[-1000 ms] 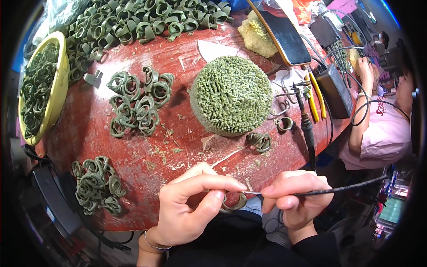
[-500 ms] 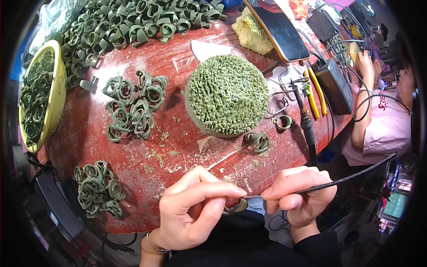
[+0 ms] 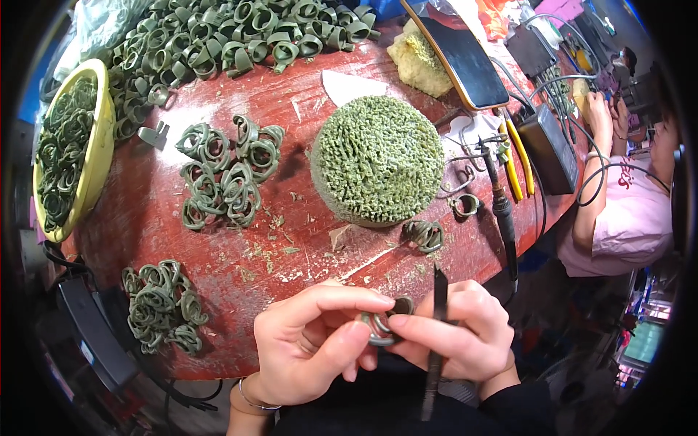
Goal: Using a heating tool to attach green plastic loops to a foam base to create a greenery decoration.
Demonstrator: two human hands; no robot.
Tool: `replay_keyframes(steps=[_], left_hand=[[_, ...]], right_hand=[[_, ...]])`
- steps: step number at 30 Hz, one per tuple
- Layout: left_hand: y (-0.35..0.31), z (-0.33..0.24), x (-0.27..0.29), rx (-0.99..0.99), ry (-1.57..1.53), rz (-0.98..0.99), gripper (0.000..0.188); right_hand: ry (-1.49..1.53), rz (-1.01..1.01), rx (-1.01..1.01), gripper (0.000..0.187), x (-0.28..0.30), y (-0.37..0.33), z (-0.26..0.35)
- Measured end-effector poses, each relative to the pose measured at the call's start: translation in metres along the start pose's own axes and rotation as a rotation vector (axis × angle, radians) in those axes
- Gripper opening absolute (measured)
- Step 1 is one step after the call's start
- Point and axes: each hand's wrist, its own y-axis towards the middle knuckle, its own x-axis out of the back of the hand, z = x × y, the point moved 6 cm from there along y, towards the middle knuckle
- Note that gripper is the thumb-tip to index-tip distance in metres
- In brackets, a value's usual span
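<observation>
Close to the table's near edge, my left hand (image 3: 309, 349) is closed around a small dark green ring (image 3: 379, 337), pinching it between thumb and fingers. My right hand (image 3: 465, 330) touches the same ring with thumb and fingertips. A slender dark tool (image 3: 440, 291) is tucked in the right fingers, standing nearly upright in the picture; its exact kind does not show. Just beyond the hands lie a small ring cluster (image 3: 424, 236) and a single ring (image 3: 464, 206). A round green block with a crumbly, pitted top (image 3: 378, 156) sits behind them.
The red table (image 3: 291, 196) carries ring clusters (image 3: 225, 174), another pile (image 3: 163, 309) and a big heap of rings (image 3: 240, 33). At left leans a yellow basket (image 3: 102, 149). On the right are a phone (image 3: 465, 58), a pen-like corded tool (image 3: 503, 211), yellow-handled pliers (image 3: 518, 160) and a co-worker (image 3: 618, 211).
My right hand has turned and come in to the ring. The slender tool has swung from pointing right to standing upright between its fingers. The view has shifted slightly.
</observation>
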Motion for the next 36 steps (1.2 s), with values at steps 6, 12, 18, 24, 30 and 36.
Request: replay_keyframes(steps=[6, 12, 18, 24, 30, 36], left_hand=[[0.003, -0.009, -0.002, -0.205, 0.256, -0.135, 0.022], [0.003, -0.014, -0.003, -0.326, 0.324, -0.109, 0.017], [-0.007, -0.019, 0.003, -0.372, 0.412, -0.173, 0.027], [-0.010, -0.020, 0.006, -0.381, 0.428, -0.187, 0.028], [-0.005, -0.020, 0.003, -0.376, 0.371, -0.195, 0.013], [-0.003, -0.016, 0.004, -0.330, 0.131, -0.088, 0.022]], right_hand=[[0.231, -0.115, -0.280, 0.028, 0.008, -0.006, -0.018], [0.341, -0.142, -0.337, 0.028, 0.007, -0.009, -0.022], [0.499, -0.351, -0.548, 0.032, 0.005, -0.028, -0.026], [0.587, -0.389, -0.495, 0.031, 0.002, -0.043, -0.022], [0.625, -0.367, -0.382, 0.027, -0.001, -0.036, -0.021], [0.684, -0.281, -0.276, 0.023, -0.002, -0.024, -0.017]])
